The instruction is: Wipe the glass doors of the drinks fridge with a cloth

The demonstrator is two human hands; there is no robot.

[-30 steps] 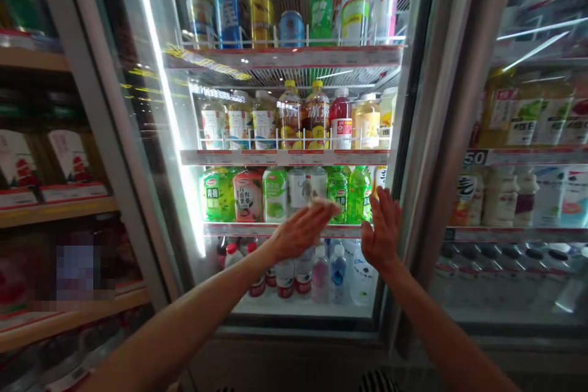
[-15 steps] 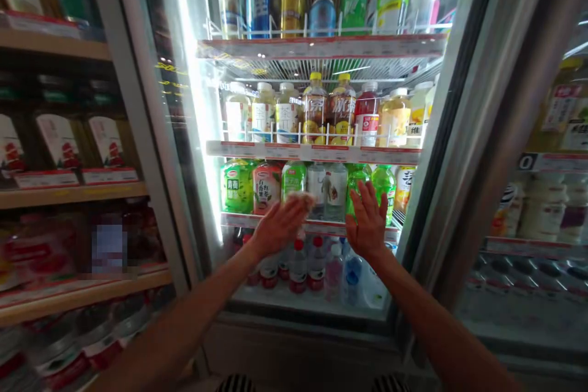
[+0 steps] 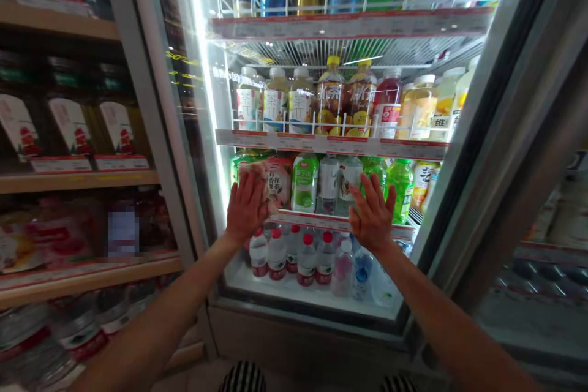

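Drinks cooler (image 3: pixel 294 334) — left hand (image 3: pixel 244 211), fingers flat over pale cloth (image 3: pixel 260 169) — right hand (image 3: pixel 373 217), fingers spread

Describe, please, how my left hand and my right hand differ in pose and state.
The left hand has a pale cloth under it, while the right hand has none. The left hand's fingers lie closer together; the right hand's are more spread. Both are raised and open, palms toward the fridge.

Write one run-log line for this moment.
left hand: flat over pale cloth | right hand: fingers spread, nothing held | cooler: drinks on shelves
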